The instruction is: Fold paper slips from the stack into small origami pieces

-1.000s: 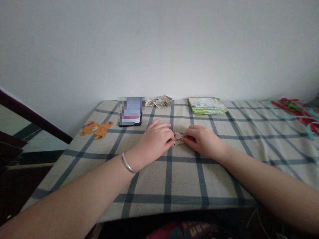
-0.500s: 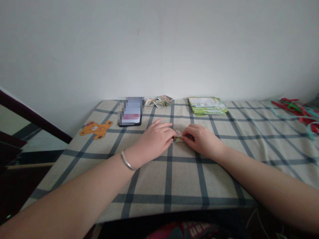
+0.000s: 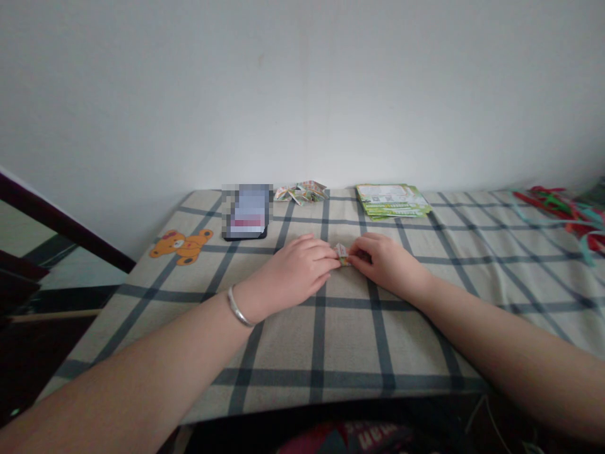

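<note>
Left: bear print [image 3: 181, 246], phone [image 3: 248, 211], both as before. Left hand [image 3: 299, 270]: fingers straighter than half a second ago, tips touching left edge of paper [image 3: 342, 254], thumb now apart, below. Behind: folded pieces [image 3: 301, 192], unchanged. Paper: between hands, over cloth [image 3: 347, 340], shifted slightly right, less showing. Right hand [image 3: 385, 261]: pinching paper's right end, thumb against forefinger. Farther right: leaflets [image 3: 393, 200], ribbons [image 3: 570, 217], unmoved.
</note>
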Motion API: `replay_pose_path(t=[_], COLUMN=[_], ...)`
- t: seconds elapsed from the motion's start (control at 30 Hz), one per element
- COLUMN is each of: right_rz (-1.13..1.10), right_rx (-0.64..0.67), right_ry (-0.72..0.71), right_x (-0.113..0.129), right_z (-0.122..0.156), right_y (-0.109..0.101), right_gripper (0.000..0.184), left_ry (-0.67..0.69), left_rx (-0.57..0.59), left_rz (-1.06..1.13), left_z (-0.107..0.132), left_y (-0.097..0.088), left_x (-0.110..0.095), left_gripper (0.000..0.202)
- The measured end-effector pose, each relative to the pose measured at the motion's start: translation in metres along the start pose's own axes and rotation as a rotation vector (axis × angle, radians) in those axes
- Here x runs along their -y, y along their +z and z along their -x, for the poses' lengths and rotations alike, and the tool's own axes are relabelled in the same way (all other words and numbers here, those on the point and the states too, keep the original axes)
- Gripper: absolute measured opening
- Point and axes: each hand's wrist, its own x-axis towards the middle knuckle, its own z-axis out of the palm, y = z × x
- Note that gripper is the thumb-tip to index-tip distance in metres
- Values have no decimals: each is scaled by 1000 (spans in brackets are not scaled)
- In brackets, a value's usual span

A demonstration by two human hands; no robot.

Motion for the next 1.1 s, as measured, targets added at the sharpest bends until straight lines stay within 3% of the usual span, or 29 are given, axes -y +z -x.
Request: replay_pose_path(t=[0.4, 0.57, 0.73, 0.9, 1.1], right_rz=[19, 9, -73, -105, 25], right_rx=[11, 12, -28, 37, 43], right_ry=[23, 14, -81, -278, -318], right_x=[-1, -3, -7, -11, -8], right_z=[-1, 0, 2, 4, 7], right_y=[1, 2, 1, -4, -11], right_gripper=[12, 9, 8, 13, 17], left_ry=[-12, -50, -38, -15, -25], left_rx=[88, 70, 93, 107, 132], left_rz=[-75, -94, -129, -196, -207], left_z=[1, 1, -1, -2, -2], left_y=[-3, -4, -6, -7, -8], left_x=[-5, -9, -14, -16, -16], left_gripper=[29, 28, 29, 32, 29])
